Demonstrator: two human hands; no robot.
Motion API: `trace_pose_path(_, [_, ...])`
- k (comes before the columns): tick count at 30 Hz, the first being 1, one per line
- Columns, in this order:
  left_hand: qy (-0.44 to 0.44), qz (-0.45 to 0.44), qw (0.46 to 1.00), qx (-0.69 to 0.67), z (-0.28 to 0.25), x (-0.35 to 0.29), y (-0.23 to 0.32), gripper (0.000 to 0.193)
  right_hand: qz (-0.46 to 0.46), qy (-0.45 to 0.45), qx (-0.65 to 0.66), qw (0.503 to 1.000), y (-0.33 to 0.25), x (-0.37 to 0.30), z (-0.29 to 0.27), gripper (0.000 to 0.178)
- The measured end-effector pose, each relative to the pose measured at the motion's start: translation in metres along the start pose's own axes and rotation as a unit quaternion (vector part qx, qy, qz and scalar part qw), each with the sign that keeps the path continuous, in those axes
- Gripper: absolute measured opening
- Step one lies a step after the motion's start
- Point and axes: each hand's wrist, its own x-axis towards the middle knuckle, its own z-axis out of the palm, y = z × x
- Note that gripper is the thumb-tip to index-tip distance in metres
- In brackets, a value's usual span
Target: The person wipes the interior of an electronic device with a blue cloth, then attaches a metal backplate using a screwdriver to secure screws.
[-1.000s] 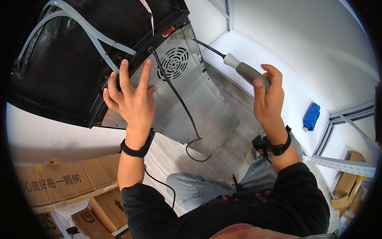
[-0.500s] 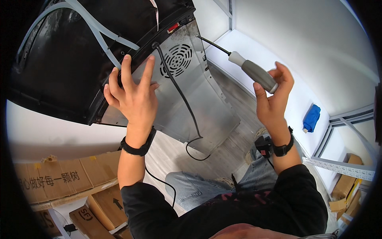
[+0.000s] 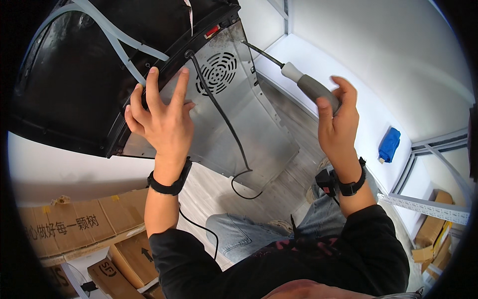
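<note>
A black appliance (image 3: 64, 99) with a bare metal back panel (image 3: 214, 134) stands in front of me. My left hand (image 3: 164, 112) lies with spread fingers along the seam between the black body and the panel. In my right hand (image 3: 341, 112) is a grey-handled screwdriver (image 3: 317, 92), its handle end between thumb and fingers. The screwdriver's tip meets the panel's far right edge, near a corner. A round slotted vent (image 3: 217, 74) shows in the panel. Out of the seam comes a black power cord (image 3: 219, 107), hanging across the metal.
Pale hoses (image 3: 117, 37) loop over the black body. To the right, a blue bundle (image 3: 389, 145) lies on a white ledge beside a metal frame (image 3: 423, 207). Cardboard boxes (image 3: 84, 224) are stacked at lower left, more boxes (image 3: 433, 224) at lower right. The cord's plug (image 3: 326, 182) hangs by my right wrist.
The view has shifted slightly. My right hand has closed further round the screwdriver's handle end, fingers curling in. My left hand keeps its place on the appliance.
</note>
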Motion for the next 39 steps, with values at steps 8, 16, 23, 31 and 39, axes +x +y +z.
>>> trace_pose_path(8, [0.011, -0.013, 1.0, -0.025, -0.001, 0.002, 0.002, 0.066, 0.036, 0.005, 0.024, 0.999, -0.006, -0.004, 0.0, 0.047])
trace_pose_path(16, [0.009, -0.014, 1.0, -0.026, -0.002, 0.002, 0.002, 0.066, -0.011, 0.02, 0.06, 0.998, -0.004, 0.0, 0.004, 0.045])
trace_pose_path(23, [-0.001, -0.019, 1.0, -0.02, -0.004, 0.002, 0.003, 0.065, 0.098, -0.035, 0.147, 0.984, -0.006, 0.0, 0.004, 0.036])
trace_pose_path(31, [-0.002, -0.017, 1.0, -0.023, -0.004, 0.002, 0.002, 0.067, -0.057, 0.065, 0.019, 0.996, -0.014, 0.002, 0.004, 0.033])
trace_pose_path(39, [0.003, -0.022, 0.999, -0.032, -0.004, 0.001, 0.005, 0.068, 0.159, -0.068, 0.102, 0.98, -0.01, 0.005, -0.003, 0.037])
